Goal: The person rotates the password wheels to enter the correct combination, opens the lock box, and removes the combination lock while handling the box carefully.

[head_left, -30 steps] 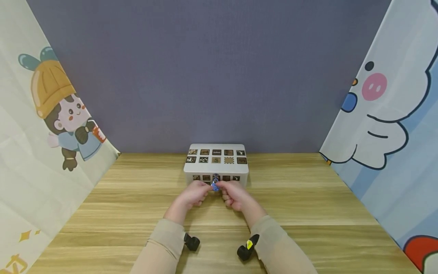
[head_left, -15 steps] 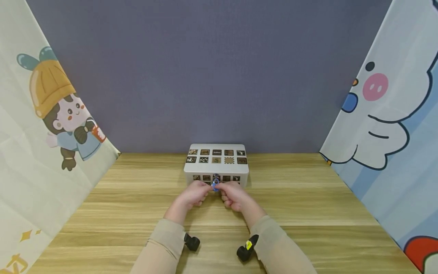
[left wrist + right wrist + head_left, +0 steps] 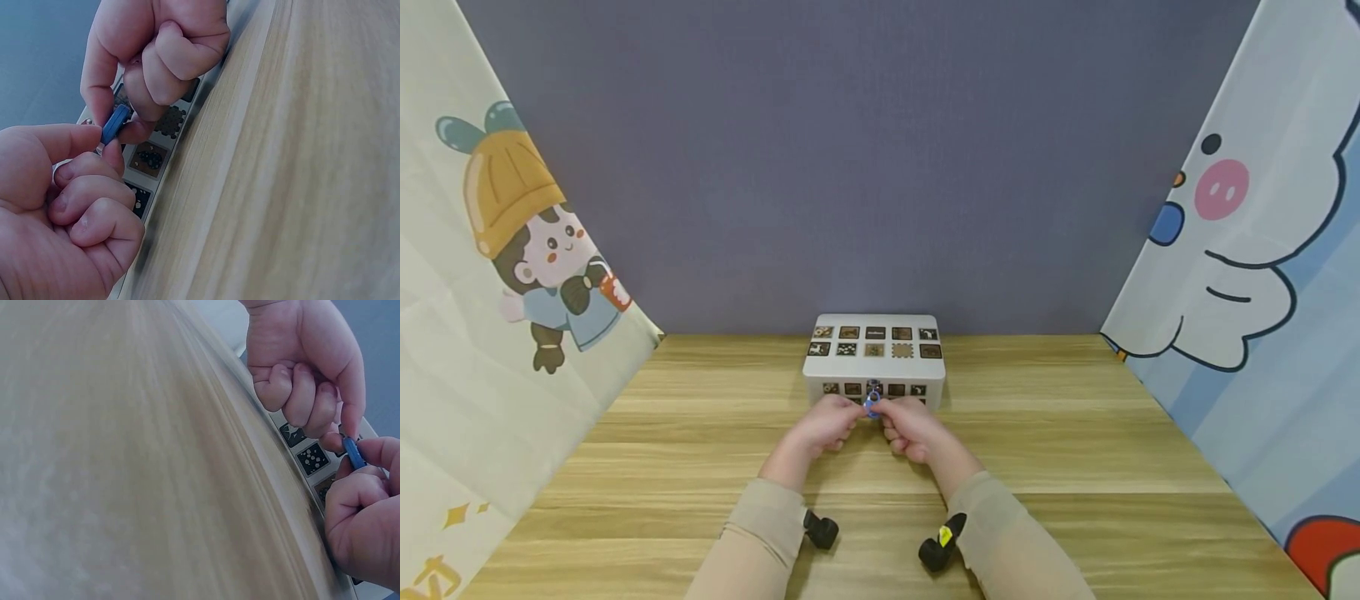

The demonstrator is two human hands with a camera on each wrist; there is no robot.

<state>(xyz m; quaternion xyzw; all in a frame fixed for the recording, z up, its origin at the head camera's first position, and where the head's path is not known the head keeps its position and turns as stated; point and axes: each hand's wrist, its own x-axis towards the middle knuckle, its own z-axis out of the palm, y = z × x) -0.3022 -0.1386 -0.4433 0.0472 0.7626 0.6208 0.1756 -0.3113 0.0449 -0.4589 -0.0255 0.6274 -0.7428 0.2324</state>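
A small blue padlock (image 3: 872, 407) hangs at the front latch (image 3: 874, 387) of a white box (image 3: 872, 367) with brown and black stamp-like pictures. My left hand (image 3: 829, 423) pinches the padlock's left side between thumb and forefinger, its other fingers curled in. From the opposite side, my right hand (image 3: 913, 427) grips it the same way. Both wrist views show the blue body (image 3: 115, 124) held between the two pairs of fingertips, which cover much of it. A small silvery bit (image 3: 100, 149) shows beside the left fingertips.
The box stands at the back of a wood-grain table (image 3: 1037, 442), close to a grey-purple wall panel (image 3: 880, 167). Printed cartoon curtains (image 3: 512, 333) flank the table. A black wrist camera (image 3: 822, 531) sits at each sleeve.
The padlock has turned slightly between the fingertips, so its loop shows more than a second ago. Both hands have stayed nearly in place.
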